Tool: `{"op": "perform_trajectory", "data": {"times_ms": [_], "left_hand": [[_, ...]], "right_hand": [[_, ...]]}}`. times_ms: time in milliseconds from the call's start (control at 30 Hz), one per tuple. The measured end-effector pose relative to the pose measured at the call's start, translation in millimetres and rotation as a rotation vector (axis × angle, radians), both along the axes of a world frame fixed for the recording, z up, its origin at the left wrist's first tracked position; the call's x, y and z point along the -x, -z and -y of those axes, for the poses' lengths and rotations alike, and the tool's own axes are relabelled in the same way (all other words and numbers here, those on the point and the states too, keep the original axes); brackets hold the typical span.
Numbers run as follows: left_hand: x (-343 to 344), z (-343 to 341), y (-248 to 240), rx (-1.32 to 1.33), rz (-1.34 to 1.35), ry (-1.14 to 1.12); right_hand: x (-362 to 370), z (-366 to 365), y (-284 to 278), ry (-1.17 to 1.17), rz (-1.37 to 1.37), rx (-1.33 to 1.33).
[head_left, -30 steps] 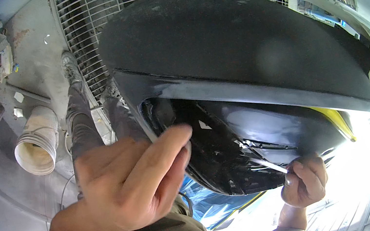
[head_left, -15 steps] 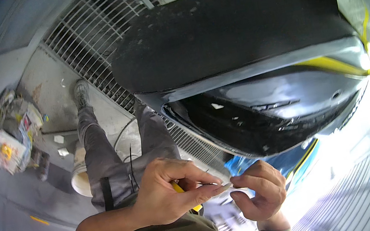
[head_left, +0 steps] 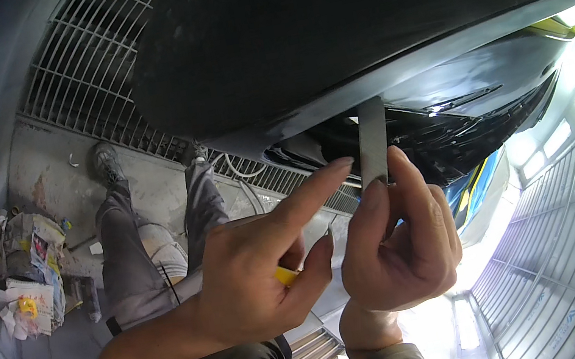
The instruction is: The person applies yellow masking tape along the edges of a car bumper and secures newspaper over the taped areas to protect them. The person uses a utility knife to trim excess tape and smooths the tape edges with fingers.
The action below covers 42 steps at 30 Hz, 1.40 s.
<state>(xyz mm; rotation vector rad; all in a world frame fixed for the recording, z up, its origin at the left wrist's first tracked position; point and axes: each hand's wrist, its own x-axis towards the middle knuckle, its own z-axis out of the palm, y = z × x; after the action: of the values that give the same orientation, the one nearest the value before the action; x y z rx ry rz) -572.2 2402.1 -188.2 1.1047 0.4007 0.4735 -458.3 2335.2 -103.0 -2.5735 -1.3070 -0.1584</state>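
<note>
My right hand (head_left: 400,244) pinches the lower end of a flat grey strip (head_left: 373,137). The strip stands upright in the view, its top end at the pale edge (head_left: 336,103) of a large black panel (head_left: 352,22); whether they touch I cannot tell. Beside it, my left hand (head_left: 262,272) has its index finger stretched toward the strip and its thumb held apart. Its other fingers curl around a small yellow object (head_left: 287,276), mostly hidden in the palm. Below the panel edge lies a glossy black hollow part (head_left: 433,134).
A floor grating (head_left: 91,68) runs beside and under the panel. Crumpled paper and rubbish (head_left: 27,271) lie at the left. A pale bucket (head_left: 161,248) stands behind my leg. Blue and yellow material (head_left: 477,188) hangs under the panel. A ribbed wall (head_left: 574,236) curves along the right.
Both hands have moved up toward the panel. Earlier their fingertips met at a small pale piece; now the right hand alone holds the grey strip, and the left thumb and index finger have spread.
</note>
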Motion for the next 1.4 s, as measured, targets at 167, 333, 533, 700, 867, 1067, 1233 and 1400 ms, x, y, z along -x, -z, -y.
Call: {"op": "perform_trajectory", "data": {"times_ms": [167, 333, 533, 700, 867, 1067, 1233, 1400], "left_hand": [[-13.7, -4.9, 12.5, -0.204, 0.086, -0.039], [-14.2, -9.8, 16.4, -0.220, 0.074, 0.022], [-17.3, -10.3, 17.0, -0.186, 0.080, 0.028], [-17.6, -9.8, 16.9, -0.170, 0.074, 0.024], [-20.6, -9.2, 17.9, -0.172, 0.082, 0.025], [-20.0, -10.5, 19.0, -0.161, 0.077, 0.078], [-20.1, -6.6, 20.7, -0.113, 0.080, 0.061], [-18.1, -7.1, 21.1, -0.099, 0.084, 0.050]], "right_hand": [[1.3, -4.7, 15.3, -0.019, 0.093, -0.056], [-1.8, -5.8, 22.6, -0.048, 0.103, -0.084], [-2.3, -6.2, 24.1, -0.048, 0.113, -0.076], [-2.0, -6.2, 22.6, -0.062, 0.138, -0.042], [-4.1, -5.2, 22.3, -0.091, 0.159, -0.046], [-5.0, -2.9, 24.1, -0.102, 0.139, -0.049], [-5.8, -3.2, 24.8, -0.124, 0.098, -0.062], [-4.3, -4.0, 24.3, -0.128, 0.079, -0.060]]}}
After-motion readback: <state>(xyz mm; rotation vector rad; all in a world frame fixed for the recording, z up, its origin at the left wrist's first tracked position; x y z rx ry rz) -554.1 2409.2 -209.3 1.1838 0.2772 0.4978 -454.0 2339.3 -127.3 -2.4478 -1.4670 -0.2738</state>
